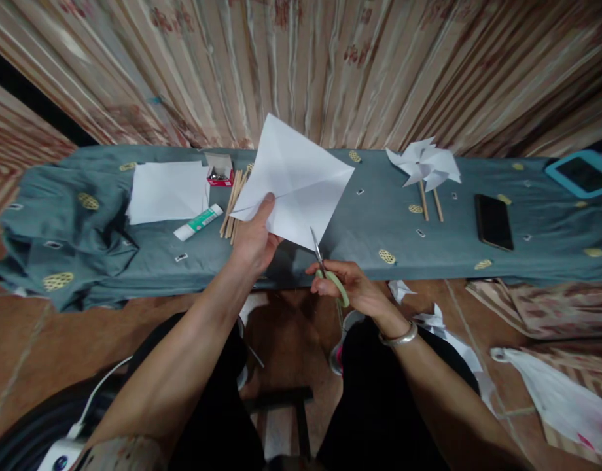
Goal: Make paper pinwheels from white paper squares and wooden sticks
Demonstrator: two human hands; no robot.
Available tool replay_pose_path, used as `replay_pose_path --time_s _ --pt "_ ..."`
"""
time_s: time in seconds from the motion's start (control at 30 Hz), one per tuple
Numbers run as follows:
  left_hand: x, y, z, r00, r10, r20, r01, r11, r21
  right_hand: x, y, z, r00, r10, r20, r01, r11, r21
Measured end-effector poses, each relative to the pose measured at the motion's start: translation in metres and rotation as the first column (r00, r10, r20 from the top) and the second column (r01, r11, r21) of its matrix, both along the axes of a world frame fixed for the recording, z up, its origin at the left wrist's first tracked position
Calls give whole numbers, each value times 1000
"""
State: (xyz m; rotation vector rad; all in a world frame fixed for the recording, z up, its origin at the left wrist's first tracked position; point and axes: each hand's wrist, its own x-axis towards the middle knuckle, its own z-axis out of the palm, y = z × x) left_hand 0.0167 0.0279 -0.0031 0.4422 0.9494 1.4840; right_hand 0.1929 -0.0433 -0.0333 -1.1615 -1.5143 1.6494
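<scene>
While the folded white paper square (295, 178) hides part of the wooden sticks (233, 199) behind it, I pinch its lower left edge in my left hand (254, 242). My right hand (353, 288) grips green-handled scissors (330, 275), blade tips at the paper's lower edge, above the teal-covered table (370, 216).

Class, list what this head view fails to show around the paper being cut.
- Scissors: the right hand covers the handles.
- White paper square: it hides part of the wooden sticks.
- Small box: contents too small to tell.
- Blue-framed tablet: cut off by the right edge.
- Left hand: fingers behind the paper.
</scene>
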Motion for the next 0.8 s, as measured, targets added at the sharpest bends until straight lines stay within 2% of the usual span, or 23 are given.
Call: replay_pose_path --time_s 0.27,0.57,0.8 --pt "1 -2 3 999 -12 -50 10 999 -33 0 1 0 1000 -10 22 11 1000 -12" --pt "0 -2 3 1000 23 19 -23 1000 -19 -2 1 0 999 -28 23 29 999 -42" --pt "1 -2 5 997 56 44 -54 997 -50 -6 2 4 998 -65 -24 62 991 -120"
